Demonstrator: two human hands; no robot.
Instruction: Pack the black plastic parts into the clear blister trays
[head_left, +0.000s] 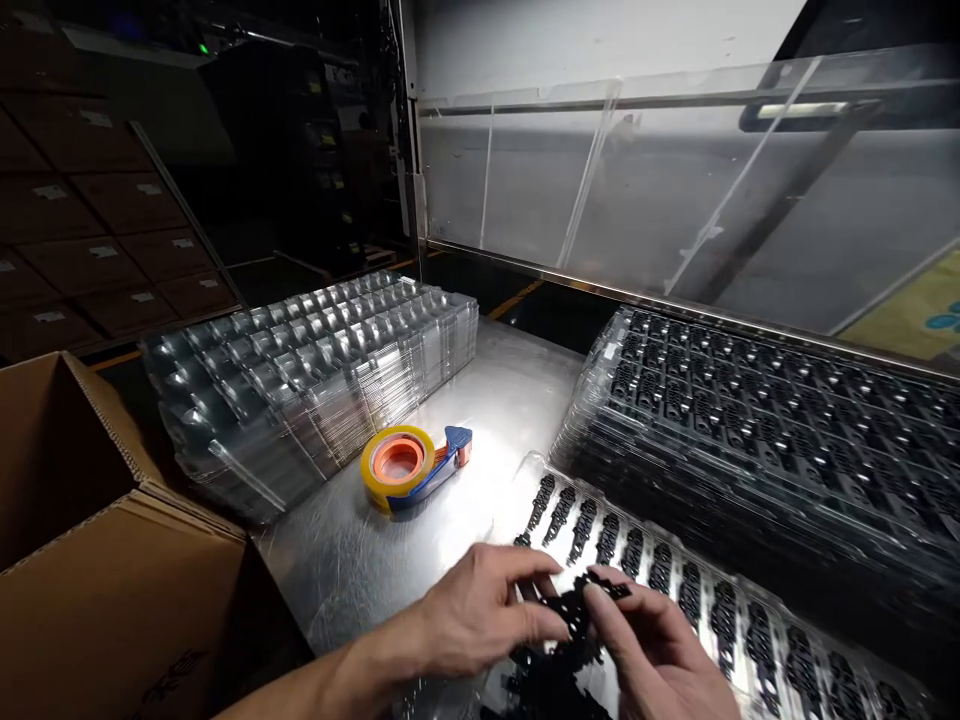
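Note:
My left hand (pixel 487 610) is in the lower middle, thumb and forefinger curled around the edge of some small black perforated parts (pixel 574 605). Thumb and fingers of my right hand (pixel 656 640) pinch the same cluster from the other side. Below both hands lies a dark heap of similar black parts (pixel 555 685), partly hidden by them. A clear plastic tray (pixel 534 462) extends behind and to the right of my right hand, with rows of black parts (pixel 632 552) in its slots.
A tape dispenser (pixel 397 460) with yellow tape lies on the metal table (pixel 337 550). Stacked clear trays (pixel 322 370) stand at left, filled trays (pixel 750 400) at right. An open cardboard box (pixel 135 590) sits lower left. A transparent panel (pixel 637 190) hangs behind.

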